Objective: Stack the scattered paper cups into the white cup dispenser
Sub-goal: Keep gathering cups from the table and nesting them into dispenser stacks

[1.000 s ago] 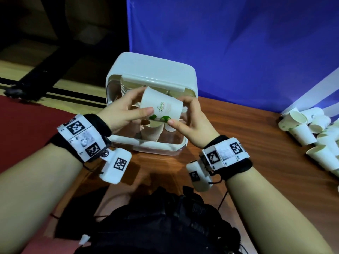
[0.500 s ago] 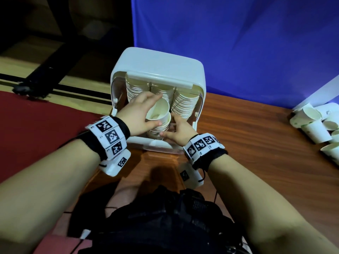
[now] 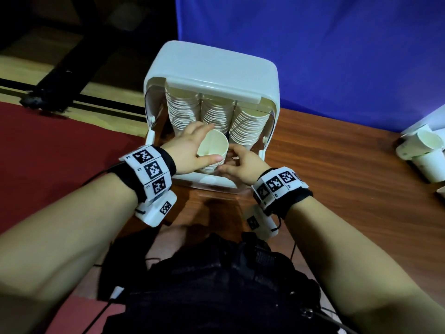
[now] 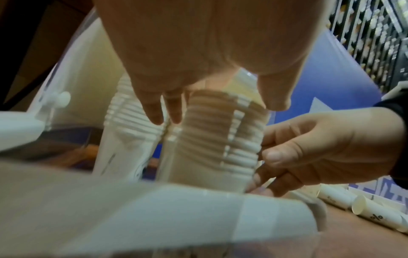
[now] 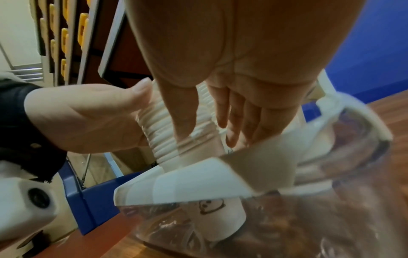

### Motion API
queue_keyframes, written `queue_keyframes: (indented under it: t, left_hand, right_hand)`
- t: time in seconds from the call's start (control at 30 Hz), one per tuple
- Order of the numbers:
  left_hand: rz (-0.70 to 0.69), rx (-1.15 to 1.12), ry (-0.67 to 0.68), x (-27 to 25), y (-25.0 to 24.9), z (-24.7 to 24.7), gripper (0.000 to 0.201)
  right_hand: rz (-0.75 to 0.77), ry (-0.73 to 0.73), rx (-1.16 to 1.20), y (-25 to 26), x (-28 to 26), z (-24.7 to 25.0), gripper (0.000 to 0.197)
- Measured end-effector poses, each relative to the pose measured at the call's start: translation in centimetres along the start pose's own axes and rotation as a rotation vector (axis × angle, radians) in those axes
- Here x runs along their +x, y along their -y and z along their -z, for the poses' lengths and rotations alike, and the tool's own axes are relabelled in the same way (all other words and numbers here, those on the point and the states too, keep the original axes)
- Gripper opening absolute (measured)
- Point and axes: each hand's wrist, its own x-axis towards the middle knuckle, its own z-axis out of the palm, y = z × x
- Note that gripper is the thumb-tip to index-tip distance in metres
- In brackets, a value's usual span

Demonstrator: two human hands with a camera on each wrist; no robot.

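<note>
The white cup dispenser (image 3: 212, 66) stands open at the table's left end, with three columns of nested paper cups inside. A shorter cup stack (image 3: 212, 166) rises at its front middle, topped by a paper cup (image 3: 213, 145) with its mouth up. My left hand (image 3: 192, 148) grips that top cup, thumb on the near rim and fingers behind it. My right hand (image 3: 237, 160) pinches the stack's right side lower down. The left wrist view shows the ribbed cup stack (image 4: 212, 144) with the right hand (image 4: 309, 150) pinching it. In the right wrist view the left hand (image 5: 88, 118) wraps the cup stack (image 5: 159, 129).
Several loose paper cups (image 3: 423, 150) lie in a heap at the table's right edge, also seen as loose cups (image 4: 364, 209). The wooden table (image 3: 337, 177) runs between dispenser and heap. A blue backdrop (image 3: 337, 44) stands behind; red floor (image 3: 60, 145) lies to the left.
A second ago both hands held a printed cup on its side before the dispenser. Now the cup sits mouth up on the front middle stack, with both hands lowered around it.
</note>
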Motion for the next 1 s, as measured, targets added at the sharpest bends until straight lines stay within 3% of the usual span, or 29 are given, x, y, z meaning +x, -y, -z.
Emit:
queue_keyframes:
  t: [0.2,0.43,0.7,0.73,0.8,1.0]
  left_hand:
    - [-0.142,0.037,-0.146,-2.0,-2.6,1.2,0.059]
    - [-0.263,0.035,-0.059,-0.4,-10.1,-2.8,0.049]
    - [-0.294,0.094,0.107,5.0,-24.7,-12.4,0.048]
    - [-0.3,0.103,0.134,6.5,-28.5,-15.1,0.047]
    - [-0.29,0.1,0.155,7.0,-30.4,-16.1,0.046]
    - [-0.373,0.055,0.272,11.9,-46.1,-25.6,0.045]
  right_hand:
    - [0.073,-0.115,-0.191,-0.7,-4.7,4.3,0.042]
    - [-0.034,-0.24,-0.268,-6.7,-12.4,11.1,0.039]
    - [-0.16,-0.367,-0.312,-20.4,-21.6,22.3,0.038]
    - [-0.205,-0.378,-0.322,-23.4,-24.1,25.2,0.037]
    - [-0.252,-0.369,-0.354,-25.7,-25.3,26.6,0.036]
    - [-0.455,-0.493,-0.455,-38.2,-34.3,38.8,0.037]
